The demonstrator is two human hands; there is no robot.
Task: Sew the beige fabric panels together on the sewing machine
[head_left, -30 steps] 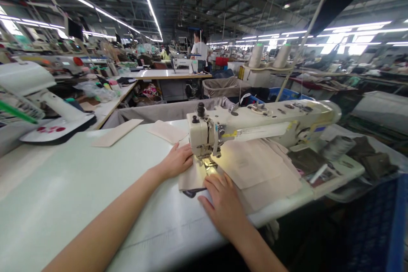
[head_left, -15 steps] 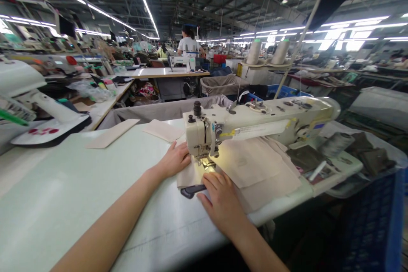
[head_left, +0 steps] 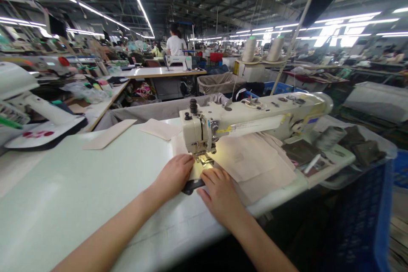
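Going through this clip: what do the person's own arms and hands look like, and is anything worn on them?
The bare left hand and bare right hand wear no gloves, and no rings show. The bare left forearm and bare right forearm show no sleeve, watch or bracelet.

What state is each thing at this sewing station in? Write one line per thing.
left hand, open, resting at the fabric piece
right hand, open, flat on the fabric piece
fabric piece, lying flat under the needle area, brightly lit
sewing machine, work light on
beige panels, piled loosely
thread cones, upright on their stand
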